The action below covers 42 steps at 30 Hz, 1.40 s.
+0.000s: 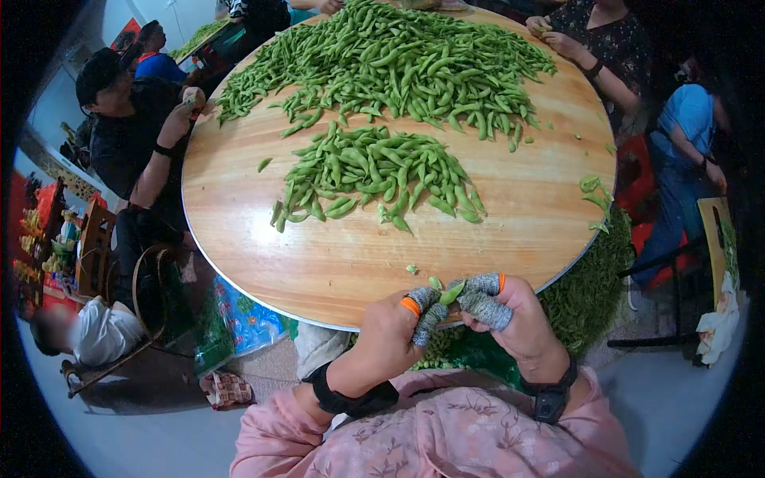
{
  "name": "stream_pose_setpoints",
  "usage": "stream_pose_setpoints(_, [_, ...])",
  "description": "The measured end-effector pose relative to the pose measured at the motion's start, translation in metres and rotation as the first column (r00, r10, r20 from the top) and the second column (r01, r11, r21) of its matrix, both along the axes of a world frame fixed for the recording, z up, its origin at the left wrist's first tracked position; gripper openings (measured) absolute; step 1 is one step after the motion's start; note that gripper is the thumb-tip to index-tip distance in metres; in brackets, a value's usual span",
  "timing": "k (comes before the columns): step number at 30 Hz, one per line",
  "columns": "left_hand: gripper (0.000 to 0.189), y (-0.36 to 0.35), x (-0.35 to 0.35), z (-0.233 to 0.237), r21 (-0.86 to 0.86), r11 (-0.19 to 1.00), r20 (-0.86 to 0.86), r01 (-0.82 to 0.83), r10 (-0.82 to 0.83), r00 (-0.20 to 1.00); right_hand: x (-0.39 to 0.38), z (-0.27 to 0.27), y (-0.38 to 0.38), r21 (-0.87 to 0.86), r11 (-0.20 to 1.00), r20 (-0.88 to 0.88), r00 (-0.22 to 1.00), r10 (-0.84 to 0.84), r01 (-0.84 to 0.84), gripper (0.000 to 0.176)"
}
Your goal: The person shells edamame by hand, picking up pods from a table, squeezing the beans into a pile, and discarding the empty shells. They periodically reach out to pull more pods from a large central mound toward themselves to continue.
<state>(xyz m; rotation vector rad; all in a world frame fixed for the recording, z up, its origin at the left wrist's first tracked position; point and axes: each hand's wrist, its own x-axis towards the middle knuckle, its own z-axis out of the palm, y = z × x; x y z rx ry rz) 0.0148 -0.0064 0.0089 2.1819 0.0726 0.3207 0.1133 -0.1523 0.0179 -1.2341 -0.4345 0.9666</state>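
Note:
At the near edge of the round table, my left hand and my right hand meet around one green soybean pod. Grey knitted finger covers with orange bands wrap the thumb and a forefinger of each hand. Both hands pinch the pod between these covered fingertips. Just beyond them, small bits of pod lie on the wood. A smaller heap of soybean pods sits in front of me, and a much larger heap spreads behind it.
Empty-looking husks lie at the table's right rim. Below it is a green pile of husks. Shelled beans show under my hands. One person sits left, another at the far right. A child sits in a chair at lower left.

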Motion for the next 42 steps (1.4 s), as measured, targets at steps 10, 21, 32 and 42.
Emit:
stream_pose_setpoints(10, [0.011,-0.001,-0.003,-0.003,0.098,0.995,0.075,-0.008,0.000,0.997,-0.003,-0.011,0.007,0.043,0.998,-0.016,0.999,-0.043,0.044,0.008])
stream_pose_setpoints(21, [0.017,0.001,-0.006,-0.005,0.122,0.992,-0.127,-0.026,0.041,0.991,-0.002,-0.017,0.012,0.025,1.000,0.073,0.997,0.011,-0.013,0.006])
stream_pose_setpoints(32, [0.008,0.003,-0.003,0.002,0.269,0.963,0.012,-0.013,0.010,1.000,0.001,-0.015,0.011,-0.014,0.999,-0.013,0.999,0.039,-0.039,0.009])
stream_pose_setpoints(42, [0.016,0.005,-0.006,-0.008,-0.454,0.887,-0.034,0.085,-0.112,0.993,0.000,-0.022,0.012,0.195,0.978,0.122,0.991,0.051,-0.074,0.012])
